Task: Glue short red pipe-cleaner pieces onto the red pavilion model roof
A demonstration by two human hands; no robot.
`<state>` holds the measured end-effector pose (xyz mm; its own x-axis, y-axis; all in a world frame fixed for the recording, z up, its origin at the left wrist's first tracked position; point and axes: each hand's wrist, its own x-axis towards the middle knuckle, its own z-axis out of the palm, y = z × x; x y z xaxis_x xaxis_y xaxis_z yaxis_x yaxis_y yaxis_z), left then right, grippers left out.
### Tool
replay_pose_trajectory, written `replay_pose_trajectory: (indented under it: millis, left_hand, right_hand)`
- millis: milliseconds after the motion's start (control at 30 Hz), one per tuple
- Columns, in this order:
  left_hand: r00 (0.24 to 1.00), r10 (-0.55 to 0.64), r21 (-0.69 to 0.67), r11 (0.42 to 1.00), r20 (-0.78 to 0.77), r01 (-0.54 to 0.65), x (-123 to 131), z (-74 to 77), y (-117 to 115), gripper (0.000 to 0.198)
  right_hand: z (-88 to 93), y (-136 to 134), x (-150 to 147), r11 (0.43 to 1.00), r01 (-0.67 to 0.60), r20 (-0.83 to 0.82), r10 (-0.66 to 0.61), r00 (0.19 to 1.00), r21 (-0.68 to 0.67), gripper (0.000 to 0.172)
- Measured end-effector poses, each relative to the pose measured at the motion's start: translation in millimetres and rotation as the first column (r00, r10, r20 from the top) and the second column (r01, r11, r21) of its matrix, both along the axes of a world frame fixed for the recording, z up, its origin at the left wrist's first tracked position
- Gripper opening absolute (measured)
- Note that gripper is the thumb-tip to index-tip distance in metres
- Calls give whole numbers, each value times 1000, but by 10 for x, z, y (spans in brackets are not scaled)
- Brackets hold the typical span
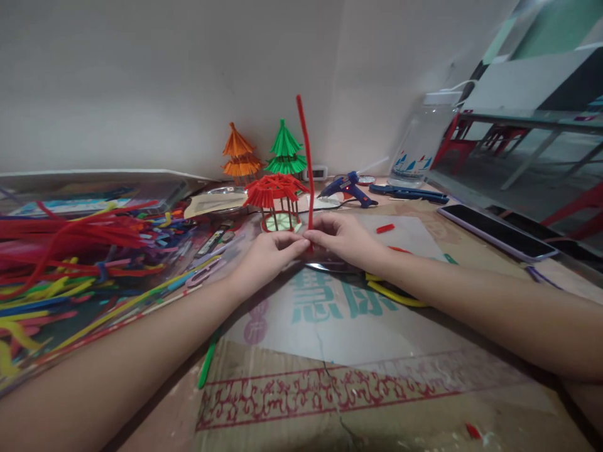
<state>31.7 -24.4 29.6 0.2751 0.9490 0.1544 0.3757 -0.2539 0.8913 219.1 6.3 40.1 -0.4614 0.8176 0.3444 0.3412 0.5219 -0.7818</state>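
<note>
A long red pipe cleaner point(307, 144) stands nearly upright, its lower part pinched by my right hand point(339, 235). My left hand point(273, 254) meets the right at the fingertips, thumb and fingers pressed together at the pipe cleaner's lower end. Just behind my hands is a small pavilion model point(276, 191) with a red roof, thin brown posts and a pale round floor. Under my fingers part of a shiny round plate point(325, 267) shows; the rest is covered by my hands.
Piles of coloured pipe cleaners point(70, 251) fill the left side. Orange point(240, 150) and green point(285, 150) pagoda models stand by the wall. A blue glue gun point(349, 188), a water bottle point(419, 141), a box cutter point(407, 193) and a phone point(497, 232) lie or stand right.
</note>
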Motion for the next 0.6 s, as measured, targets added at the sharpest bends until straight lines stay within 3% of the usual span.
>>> replay_pose_trajectory:
  millis: [267,600]
  left_hand:
    - [999,6,5,1000,-54,-5,-14,-12,24,34]
    - [998,0,26,1000,-62,2,-10,-21,23,30]
  right_hand:
    - [-47,25,-32,983,-96,-217,60,974,-158,16]
    - [-24,10,-19,979,-78,-162,48,986,-187,20]
